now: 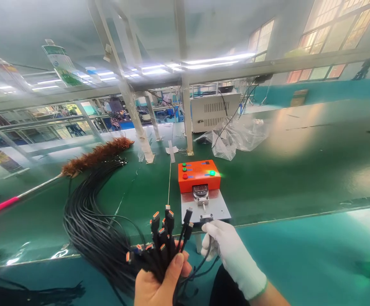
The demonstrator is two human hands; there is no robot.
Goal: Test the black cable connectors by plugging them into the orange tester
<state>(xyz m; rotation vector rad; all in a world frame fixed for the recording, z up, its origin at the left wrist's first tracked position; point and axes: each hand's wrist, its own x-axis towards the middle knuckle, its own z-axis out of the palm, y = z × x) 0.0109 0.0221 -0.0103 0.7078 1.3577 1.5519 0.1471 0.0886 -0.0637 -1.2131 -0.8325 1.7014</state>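
Observation:
My bare left hand is closed around a bunch of black USB cables, their connector ends fanned upward, several with orange-edged tips. Two connectors on the right of the bunch lean apart from the others. My right hand, in a white glove, pinches a black cable at the front edge of a metal plate; the cable's end is partly hidden by the fingers and a small dark block. On that plate sits a gauge with a digital display. Behind it stands an orange box with green and red buttons and a lit green lamp.
A long bundle of black cables curves over the green table's left side and front edge. Beyond it lies a brown feather duster with a pink handle. Metal posts, a clear plastic bag and a pale metal cabinet stand farther back.

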